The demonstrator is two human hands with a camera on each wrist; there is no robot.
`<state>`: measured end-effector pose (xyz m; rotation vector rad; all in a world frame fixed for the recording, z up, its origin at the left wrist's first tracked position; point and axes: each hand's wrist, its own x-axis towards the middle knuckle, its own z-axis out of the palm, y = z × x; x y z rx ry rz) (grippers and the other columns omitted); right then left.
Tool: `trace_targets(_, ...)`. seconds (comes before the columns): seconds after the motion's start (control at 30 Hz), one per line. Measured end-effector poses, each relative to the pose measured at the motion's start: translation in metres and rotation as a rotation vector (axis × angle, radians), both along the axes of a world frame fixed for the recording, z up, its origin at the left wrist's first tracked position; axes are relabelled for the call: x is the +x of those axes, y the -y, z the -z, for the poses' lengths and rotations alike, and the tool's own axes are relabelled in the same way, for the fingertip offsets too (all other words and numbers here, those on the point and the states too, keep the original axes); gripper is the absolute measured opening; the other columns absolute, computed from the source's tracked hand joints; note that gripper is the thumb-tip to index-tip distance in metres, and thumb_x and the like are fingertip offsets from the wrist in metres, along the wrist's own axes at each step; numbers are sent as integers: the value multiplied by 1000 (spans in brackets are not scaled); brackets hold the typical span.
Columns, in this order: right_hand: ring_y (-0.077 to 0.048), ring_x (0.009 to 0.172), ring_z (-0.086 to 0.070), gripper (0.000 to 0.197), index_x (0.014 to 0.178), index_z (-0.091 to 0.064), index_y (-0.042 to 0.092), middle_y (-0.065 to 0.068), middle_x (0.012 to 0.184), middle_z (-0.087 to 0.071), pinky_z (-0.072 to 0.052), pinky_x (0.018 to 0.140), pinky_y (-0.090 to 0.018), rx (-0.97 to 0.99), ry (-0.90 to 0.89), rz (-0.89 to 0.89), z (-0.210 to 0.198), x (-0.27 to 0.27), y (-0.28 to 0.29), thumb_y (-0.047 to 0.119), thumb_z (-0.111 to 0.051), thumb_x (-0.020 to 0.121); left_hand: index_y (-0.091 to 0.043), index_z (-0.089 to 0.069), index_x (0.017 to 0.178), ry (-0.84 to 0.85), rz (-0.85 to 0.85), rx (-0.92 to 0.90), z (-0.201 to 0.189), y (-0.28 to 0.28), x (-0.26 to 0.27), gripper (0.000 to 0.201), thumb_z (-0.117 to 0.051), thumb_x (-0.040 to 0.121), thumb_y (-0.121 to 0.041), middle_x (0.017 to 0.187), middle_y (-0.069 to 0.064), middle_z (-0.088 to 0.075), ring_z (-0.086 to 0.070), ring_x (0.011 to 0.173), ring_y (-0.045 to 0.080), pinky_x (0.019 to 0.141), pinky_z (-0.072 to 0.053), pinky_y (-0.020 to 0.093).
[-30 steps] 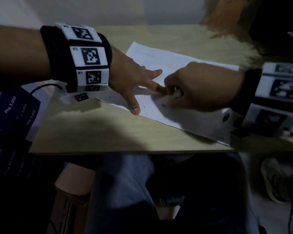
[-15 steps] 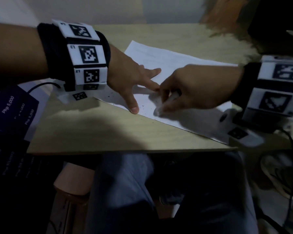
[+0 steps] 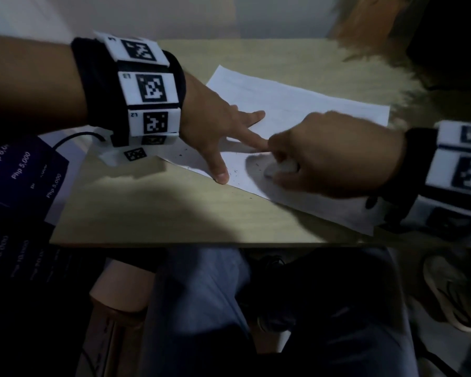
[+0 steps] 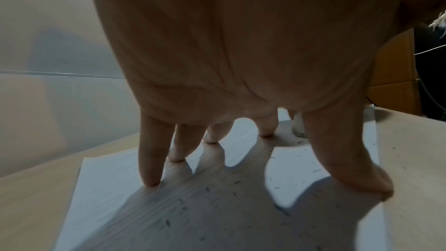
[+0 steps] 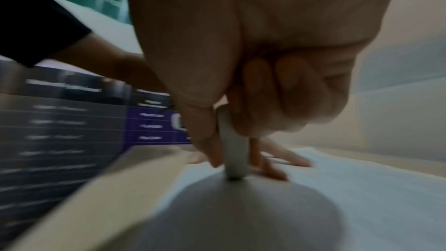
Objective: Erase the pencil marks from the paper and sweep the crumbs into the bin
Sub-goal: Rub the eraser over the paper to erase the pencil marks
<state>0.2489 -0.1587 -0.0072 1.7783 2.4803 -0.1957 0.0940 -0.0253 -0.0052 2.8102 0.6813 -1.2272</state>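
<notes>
- One sheet of paper lies flat and skewed on the table, its long edges running from about 10 o'clock to 4 o'clock in the head view.
- Two hands work on that sheet, meeting near its lower-left part.
- The left hand comes in from 9 o'clock and is spread, with straight fingers pressing their tips on the paper; the thumb tip rests at the sheet's near edge. It grasps nothing.
- The right hand comes in from 3 o'clock with its fingers curled, pinching one white eraser between thumb and fingers.
- The eraser stands nearly upright, its lower end touching the paper, just beside the left index fingertip.
- Small dark crumbs are scattered over the paper around the left hand, too many and too small to count; a few lie on the bare table by the sheet's edge.
- One dark printed sheet with "Php" price figures lies at 9 o'clock, beyond the table's left edge.
- No container shows in any view.
- Each wrist wears one black band carrying white marker tiles.
</notes>
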Motion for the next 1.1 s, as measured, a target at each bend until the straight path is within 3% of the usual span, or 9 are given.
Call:
trace_targets(0.17, -6, 64, -52, 39, 83, -65, 29, 9, 67, -58, -40, 66, -32, -173, -89, 45, -10, 3, -8, 66, -57, 76, -76, 17, 133, -4, -2, -6, 0, -1, 0, 95, -61, 77, -73, 161, -11, 36, 1, 157, 27, 122, -16, 47)
trace_targets(0.33, -24, 65, -51, 32, 84, -57, 27, 7, 69, -49, -45, 64, -35, 2, -14, 24, 0, 0, 0, 58, -51, 83, -71, 8, 144, 5, 17, 8, 2, -3, 0, 95, -61, 80, -72, 162, -11, 34, 0, 157, 28, 122, -20, 47)
trace_targets(0.47, -8, 62, -51, 33, 82, -61, 28, 7, 66, -57, -43, 64, -33, -178, -80, -5, -5, -3, 2, 61, -63, 82, -81, 21, 118, 4, 8, -14, 0, -1, 0, 92, -61, 79, -72, 162, -11, 35, 2, 157, 28, 122, -17, 46)
trace_targets(0.6, -13, 69, -58, 45, 86, -65, 28, 7, 73, -63, -42, 66, -31, -115, -89, 108, -8, 14, -16, 70, -52, 75, -72, 10, 142, 14, 11, 5, 1, -2, 0, 95, -62, 80, -71, 162, -10, 35, 0, 157, 29, 122, -18, 49)
trace_targets(0.7, -28, 70, -54, 32, 89, -57, 26, 3, 74, -53, -48, 66, -36, -26, -17, 5, 1, -3, 7, 57, -52, 84, -79, 14, 126, 12, 5, -3, 1, -1, -1, 90, -62, 80, -71, 162, -12, 34, 1, 157, 27, 121, -18, 46)
trace_targets(0.77, -22, 67, -54, 30, 87, -58, 26, 6, 70, -52, -48, 66, -37, -107, -64, -51, 1, -11, 13, 56, -59, 84, -80, 21, 117, -2, 2, 2, 0, 0, -1, 90, -61, 80, -72, 162, -12, 35, 1, 157, 27, 121, -18, 46)
trace_targets(0.87, -6, 66, -53, 39, 85, -66, 28, 6, 70, -62, -42, 68, -32, -154, -96, 27, -6, 2, -7, 66, -60, 77, -77, 19, 130, 2, 3, 7, -1, 1, 1, 94, -61, 80, -72, 162, -10, 35, 0, 157, 28, 121, -17, 46)
trace_targets(1.03, -25, 71, -56, 34, 87, -58, 25, 1, 76, -58, -47, 69, -37, -23, -37, 14, 1, 4, -3, 58, -52, 81, -73, 14, 140, 3, 6, 10, 0, 0, -1, 96, -61, 80, -73, 162, -11, 34, 0, 157, 27, 122, -17, 47)
trace_targets(1.1, -16, 66, -55, 32, 83, -59, 26, 6, 69, -57, -46, 66, -35, -122, -82, -26, 2, 0, 4, 58, -60, 83, -76, 18, 133, 5, 3, -4, 0, 0, 0, 96, -61, 79, -73, 162, -12, 34, 2, 157, 26, 122, -15, 46)
